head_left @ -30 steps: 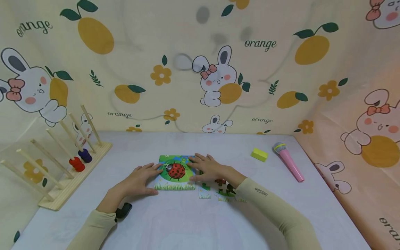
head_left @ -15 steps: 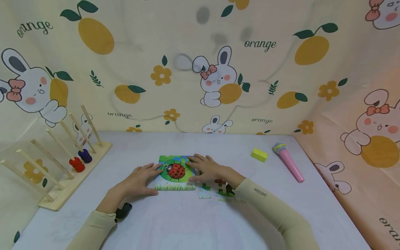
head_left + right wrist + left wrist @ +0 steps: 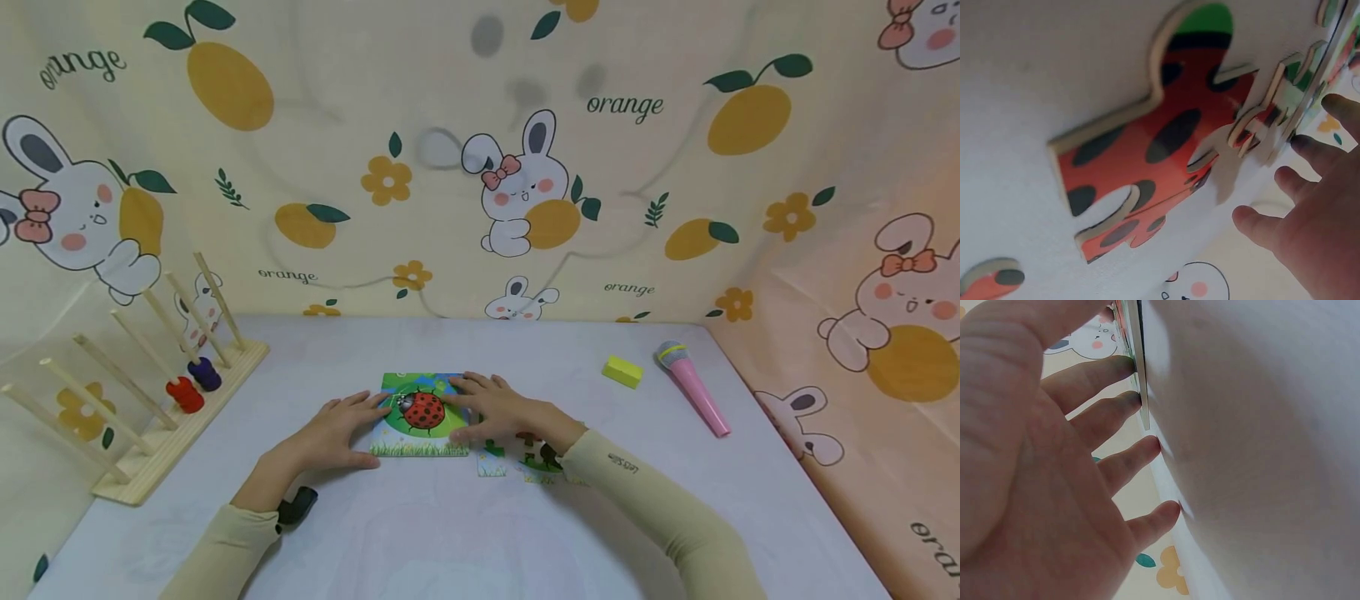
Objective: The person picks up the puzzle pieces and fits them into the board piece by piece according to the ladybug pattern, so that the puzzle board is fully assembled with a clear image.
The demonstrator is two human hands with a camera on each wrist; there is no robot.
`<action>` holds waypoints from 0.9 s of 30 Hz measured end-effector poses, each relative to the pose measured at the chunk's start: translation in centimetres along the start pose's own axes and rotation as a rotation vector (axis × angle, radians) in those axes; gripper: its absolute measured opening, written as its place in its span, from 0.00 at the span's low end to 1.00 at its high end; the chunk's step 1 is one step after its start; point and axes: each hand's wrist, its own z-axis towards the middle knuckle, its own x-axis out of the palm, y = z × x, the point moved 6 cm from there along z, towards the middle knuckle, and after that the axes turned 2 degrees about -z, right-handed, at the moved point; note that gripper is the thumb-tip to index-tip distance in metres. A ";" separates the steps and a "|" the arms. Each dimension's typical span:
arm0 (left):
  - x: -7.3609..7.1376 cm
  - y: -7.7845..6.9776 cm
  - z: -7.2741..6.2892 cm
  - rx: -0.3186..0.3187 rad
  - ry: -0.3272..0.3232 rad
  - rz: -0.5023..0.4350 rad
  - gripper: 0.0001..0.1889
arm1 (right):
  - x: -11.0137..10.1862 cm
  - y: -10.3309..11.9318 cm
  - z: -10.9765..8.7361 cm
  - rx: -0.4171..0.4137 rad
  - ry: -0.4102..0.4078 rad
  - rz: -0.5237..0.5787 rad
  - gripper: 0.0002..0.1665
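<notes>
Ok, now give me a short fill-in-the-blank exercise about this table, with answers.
The bare left hand and bare right hand flank a thin rectangular board picturing a ____-and-black ladybug.
Loose, printed jigsaw pieces lie to the board's ____.
The pale wooden rack has ____ upright pegs.
The small yellow block lies ____ of the pink toy microphone.
Missing words: red; right; seven; left.

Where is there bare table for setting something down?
Bare: between the peg rack and left hand; this side of the ladybug board, between left sleeve and right sleeve; between right sleeve and pink microphone. Crowded: the board's right side, with the right hand and loose puzzle pieces.
</notes>
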 end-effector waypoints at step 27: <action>-0.1 -0.2 0.0 0.003 -0.008 0.011 0.44 | -0.5 -2.9 -5.2 0.067 -0.230 0.181 0.29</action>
